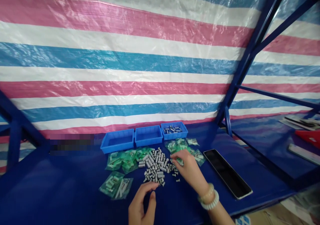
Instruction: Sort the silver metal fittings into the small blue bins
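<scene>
On the tabletop, the loose steel pins lie at twelve o'clock from our left hand, its grip narrow, while our right hand's hold is unclear; one careless brush could scatter pins among the green plastic bags.

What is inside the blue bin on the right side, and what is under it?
Small silver metal cylinders lie inside the blue plastic bin. What is under it cannot be seen, because the bin covers that part of the dark blue table cover.
</scene>
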`<state>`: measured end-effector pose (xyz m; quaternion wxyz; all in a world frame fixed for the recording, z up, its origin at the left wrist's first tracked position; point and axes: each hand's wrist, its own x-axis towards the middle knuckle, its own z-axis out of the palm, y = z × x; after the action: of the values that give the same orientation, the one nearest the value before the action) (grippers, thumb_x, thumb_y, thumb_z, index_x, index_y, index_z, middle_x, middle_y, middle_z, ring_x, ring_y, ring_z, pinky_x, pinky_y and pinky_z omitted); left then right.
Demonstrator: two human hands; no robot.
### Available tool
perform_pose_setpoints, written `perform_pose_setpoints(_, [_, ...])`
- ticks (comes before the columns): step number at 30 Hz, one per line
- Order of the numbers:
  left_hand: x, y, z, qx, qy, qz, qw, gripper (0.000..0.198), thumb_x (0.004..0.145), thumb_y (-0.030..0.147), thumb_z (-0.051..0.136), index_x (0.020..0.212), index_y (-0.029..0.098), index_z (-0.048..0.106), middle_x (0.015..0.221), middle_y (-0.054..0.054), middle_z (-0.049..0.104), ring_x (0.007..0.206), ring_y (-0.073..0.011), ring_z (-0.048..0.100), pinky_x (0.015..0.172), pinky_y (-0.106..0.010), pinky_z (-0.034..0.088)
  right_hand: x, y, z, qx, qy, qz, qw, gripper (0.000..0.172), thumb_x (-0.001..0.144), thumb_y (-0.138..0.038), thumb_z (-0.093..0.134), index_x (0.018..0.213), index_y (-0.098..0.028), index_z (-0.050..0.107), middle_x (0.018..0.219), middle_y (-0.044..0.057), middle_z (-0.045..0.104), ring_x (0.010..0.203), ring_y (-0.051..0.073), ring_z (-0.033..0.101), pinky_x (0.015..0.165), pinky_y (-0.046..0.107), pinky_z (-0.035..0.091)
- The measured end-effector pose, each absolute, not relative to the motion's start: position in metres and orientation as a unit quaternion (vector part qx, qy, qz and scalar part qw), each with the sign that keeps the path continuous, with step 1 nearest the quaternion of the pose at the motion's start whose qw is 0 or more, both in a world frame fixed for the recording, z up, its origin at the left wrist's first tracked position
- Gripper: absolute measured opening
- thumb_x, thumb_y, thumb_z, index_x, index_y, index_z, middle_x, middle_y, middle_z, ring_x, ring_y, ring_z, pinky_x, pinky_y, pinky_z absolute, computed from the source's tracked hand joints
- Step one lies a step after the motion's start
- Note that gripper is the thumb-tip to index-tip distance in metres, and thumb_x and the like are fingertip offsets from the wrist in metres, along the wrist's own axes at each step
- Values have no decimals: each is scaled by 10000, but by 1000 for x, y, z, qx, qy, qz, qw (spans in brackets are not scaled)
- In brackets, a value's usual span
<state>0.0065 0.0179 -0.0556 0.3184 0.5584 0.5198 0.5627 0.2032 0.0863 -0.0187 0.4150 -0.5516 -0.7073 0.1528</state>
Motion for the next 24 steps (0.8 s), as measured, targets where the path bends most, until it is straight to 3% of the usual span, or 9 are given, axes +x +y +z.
perform_pose_setpoints(3, [2, 18, -54, 576, 510, 553, 319, 212, 865, 361, 615, 903, 204, 752, 954, -67, 756, 923, -227, 722, 873, -290, 580, 186, 67, -19, -577, -724, 132, 355, 152, 784, -60, 661, 786, -207, 701, 797, 45, 681, 864, 274, 614, 808, 410, 503])
perform_pose_setpoints(8, [-3, 19, -50, 629, 499, 511, 306, 170, 873, 255, 584, 916, 198, 738, 960, -71, 749, 934, -222, 715, 856, -275, 579, 165, 61, -25, -629, -736, 47, 246, 188, 804, -64, 655, 906, -217, 694, 941, 71, 655, 966, 308, 576, 807, 430, 477])
perform_pose_setpoints(12, [-3, 18, -48, 643, 500, 500, 295, 177, 885, 239, 560, 915, 199, 730, 948, -71, 747, 916, -216, 714, 846, -271, 576, 155, 62, -30, -650, -724, -1, 232, 170, 833, -72, 652, 922, -210, 695, 970, 80, 661, 981, 299, 575, 806, 418, 473])
perform_pose_setpoints(16, [-3, 18, -48, 650, 498, 498, 285, 169, 884, 247, 567, 897, 198, 729, 929, -74, 750, 901, -219, 716, 832, -273, 580, 148, 59, -32, -656, -717, -29, 234, 132, 848, -70, 652, 802, -183, 701, 900, 84, 681, 946, 306, 589, 798, 433, 474])
perform_pose_setpoints(20, [-1, 18, -49, 641, 503, 505, 284, 170, 875, 262, 579, 909, 196, 732, 948, -83, 753, 919, -234, 719, 855, -298, 581, 150, 55, -32, -652, -703, -26, 283, 159, 848, -53, 625, 772, -181, 682, 912, 90, 682, 936, 321, 596, 788, 456, 471])
perform_pose_setpoints(24, [7, 16, -48, 583, 518, 549, 301, 253, 861, 327, 606, 1054, 212, 722, 1027, -86, 751, 930, -237, 725, 865, -309, 586, 157, 44, -26, -602, -656, 98, 445, 146, 837, -49, 618, 892, -180, 653, 915, 62, 688, 854, 237, 646, 767, 347, 512])
